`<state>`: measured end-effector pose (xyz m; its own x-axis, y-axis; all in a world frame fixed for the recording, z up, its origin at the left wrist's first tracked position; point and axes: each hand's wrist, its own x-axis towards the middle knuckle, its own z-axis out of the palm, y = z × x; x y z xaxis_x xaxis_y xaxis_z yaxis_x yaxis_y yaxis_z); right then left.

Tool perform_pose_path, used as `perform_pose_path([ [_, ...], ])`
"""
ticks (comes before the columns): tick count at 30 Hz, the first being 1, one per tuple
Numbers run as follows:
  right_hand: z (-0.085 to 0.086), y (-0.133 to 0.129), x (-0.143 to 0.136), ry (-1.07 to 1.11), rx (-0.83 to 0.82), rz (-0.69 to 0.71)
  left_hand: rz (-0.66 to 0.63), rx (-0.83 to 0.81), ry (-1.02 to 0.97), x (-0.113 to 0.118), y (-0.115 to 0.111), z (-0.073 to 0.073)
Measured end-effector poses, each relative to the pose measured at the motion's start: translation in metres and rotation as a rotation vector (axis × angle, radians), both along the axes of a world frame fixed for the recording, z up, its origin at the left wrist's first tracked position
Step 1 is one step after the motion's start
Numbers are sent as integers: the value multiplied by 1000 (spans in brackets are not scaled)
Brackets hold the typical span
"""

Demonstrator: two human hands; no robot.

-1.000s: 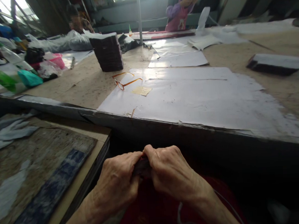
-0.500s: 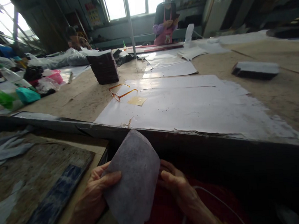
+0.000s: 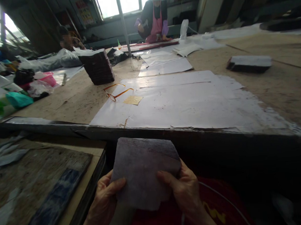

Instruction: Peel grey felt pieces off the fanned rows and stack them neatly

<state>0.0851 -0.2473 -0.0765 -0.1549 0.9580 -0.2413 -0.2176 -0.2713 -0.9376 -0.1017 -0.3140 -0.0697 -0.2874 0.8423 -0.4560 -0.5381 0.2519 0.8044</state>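
A stack of grey cut sheets [image 3: 141, 174] is held over my lap, below the table's front edge. Its far edge shows many thin, slightly fanned layers. My left hand [image 3: 106, 191] is closed on the left side, thumb flat on the top sheet. On the right side my right hand [image 3: 181, 185] grips the same stack, thumb on top as well. The fingers of both hands are mostly hidden beneath the stack. Whether the sheets are cloth, felt or paper I cannot tell.
White sheets [image 3: 170, 104] cover the table's middle, with orange-framed glasses [image 3: 112, 97] and a tan paper scrap [image 3: 133, 100]. A dark stack [image 3: 98, 68] stands behind; another pile [image 3: 249, 64] lies right. A stained board [image 3: 42, 180] is at my left. A person in a pink apron [image 3: 156, 24] stands beyond.
The stack has been turned and tipped so its layered far edge shows. My right hand has come from beside it to a grip with the thumb on top. The standing person's hand lowered to the table.
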Motion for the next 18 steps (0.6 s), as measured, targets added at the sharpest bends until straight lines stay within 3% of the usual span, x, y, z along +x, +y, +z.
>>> perform_pose_path([
  [5,-13,0,6,-242,203,-158,-134,142,121,-6,10,13],
  [7,-12,2,10,-289,293,-211,-143,174,168,-7,16,15],
  [10,0,5,16,-354,339,-170,-127,173,213,-3,23,13],
  [13,14,8,22,-274,206,-80,-66,152,277,5,23,8],
  [18,18,12,19,280,-209,126,61,147,428,13,17,9],
])
